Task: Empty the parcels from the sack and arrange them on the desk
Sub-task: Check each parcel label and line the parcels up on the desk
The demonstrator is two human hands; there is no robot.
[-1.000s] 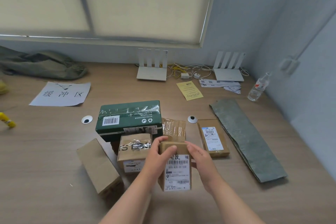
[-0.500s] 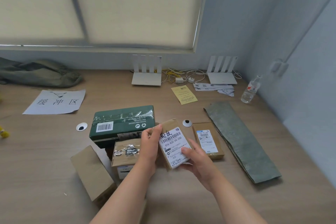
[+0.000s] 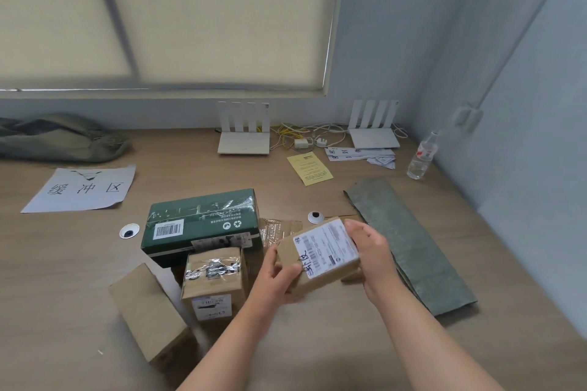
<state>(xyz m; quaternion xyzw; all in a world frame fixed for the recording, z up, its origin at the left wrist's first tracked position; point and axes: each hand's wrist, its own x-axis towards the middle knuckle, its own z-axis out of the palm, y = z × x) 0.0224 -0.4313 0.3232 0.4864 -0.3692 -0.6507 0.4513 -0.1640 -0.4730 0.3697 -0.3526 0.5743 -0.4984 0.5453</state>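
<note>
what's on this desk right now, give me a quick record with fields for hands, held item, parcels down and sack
held item: small brown cardboard parcel with a white label, tilted, label up
left hand: grips its near-left end
right hand: grips its far-right end
parcels down: dark green taped box; brown box with silvery tape; plain brown carton
sack: flat grey-green woven sack, right of the parcels
surface: wooden desk
</note>
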